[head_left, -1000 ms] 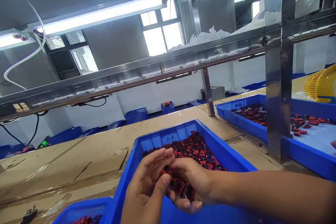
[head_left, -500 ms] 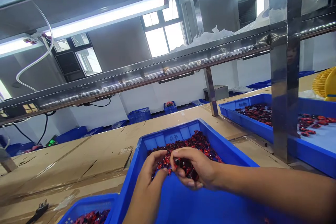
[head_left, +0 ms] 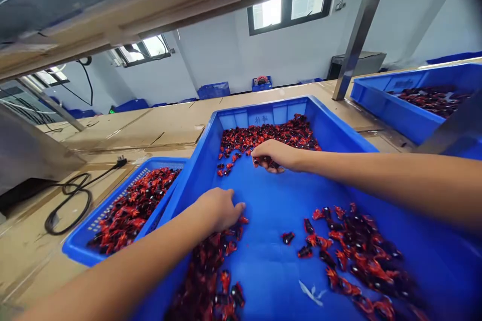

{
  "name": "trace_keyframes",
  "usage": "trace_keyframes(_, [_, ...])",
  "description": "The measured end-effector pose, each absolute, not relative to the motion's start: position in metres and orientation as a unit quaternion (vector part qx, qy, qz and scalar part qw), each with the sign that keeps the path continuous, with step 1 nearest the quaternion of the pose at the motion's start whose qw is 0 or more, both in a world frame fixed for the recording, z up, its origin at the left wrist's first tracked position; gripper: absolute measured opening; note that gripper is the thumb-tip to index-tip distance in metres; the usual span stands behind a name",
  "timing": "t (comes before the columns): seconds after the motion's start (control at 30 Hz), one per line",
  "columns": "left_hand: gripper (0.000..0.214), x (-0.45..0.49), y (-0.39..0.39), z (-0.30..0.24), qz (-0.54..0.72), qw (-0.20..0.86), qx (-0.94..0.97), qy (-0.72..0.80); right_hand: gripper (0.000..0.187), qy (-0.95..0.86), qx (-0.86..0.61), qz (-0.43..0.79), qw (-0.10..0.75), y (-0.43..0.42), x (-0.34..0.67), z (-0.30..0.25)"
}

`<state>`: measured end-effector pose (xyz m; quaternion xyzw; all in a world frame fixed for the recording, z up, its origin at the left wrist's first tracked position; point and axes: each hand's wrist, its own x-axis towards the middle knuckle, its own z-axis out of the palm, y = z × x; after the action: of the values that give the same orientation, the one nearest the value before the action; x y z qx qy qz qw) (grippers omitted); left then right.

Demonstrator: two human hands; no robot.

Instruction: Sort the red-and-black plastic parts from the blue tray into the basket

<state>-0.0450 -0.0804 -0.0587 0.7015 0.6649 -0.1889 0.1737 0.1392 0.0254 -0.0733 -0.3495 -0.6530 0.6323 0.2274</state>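
My right hand (head_left: 276, 154) is curled round several small, glossy red-and-black pieces (head_left: 266, 162), whose exact kind I cannot make out. It is low over the large blue tray (head_left: 273, 180), just in front of the far pile of the same pieces (head_left: 271, 133). Over the tray's left side, my left hand (head_left: 222, 208) has its thumb stretched out, apart from the index finger. Its other fingers are mostly hidden, and I see nothing held. Beneath it is a left pile (head_left: 211, 261); another heap of pieces (head_left: 361, 251) spreads across the near right.
Left of the tray stands a blue basket (head_left: 81, 246) full of similar pieces, with a black plugged cable (head_left: 88, 190) beside it. Another blue tray (head_left: 391, 110) is behind a metal post (head_left: 361, 35) at right. A white scrap (head_left: 312, 293) lies in the large tray. A shelf (head_left: 150, 15) hangs overhead.
The view has tilted down, showing more of the tray. My hands, earlier close together, have come apart: the left is nearer me, the right still holds pieces by the far pile.
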Motion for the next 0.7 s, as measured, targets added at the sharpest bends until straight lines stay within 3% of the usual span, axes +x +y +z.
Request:
trace_keyframes(0.27, [0.059,-0.052,-0.15,-0.039,-0.205,0.295,0.678,0.641,0.019,-0.711,-0.338,0.589,0.18,0.019,0.144,-0.069])
trace_keyframes(0.5, [0.041,-0.037,-0.186,-0.034,-0.11,0.495,0.617,0.601,0.025,-0.728,-0.367,0.552,0.174,0.033,0.155,-0.067])
trace_keyframes(0.7, [0.038,-0.009,-0.203,-0.037,-0.121,0.478,0.661,0.566,0.027,-0.724,-0.392,0.549,0.148,0.037,0.157,-0.07])
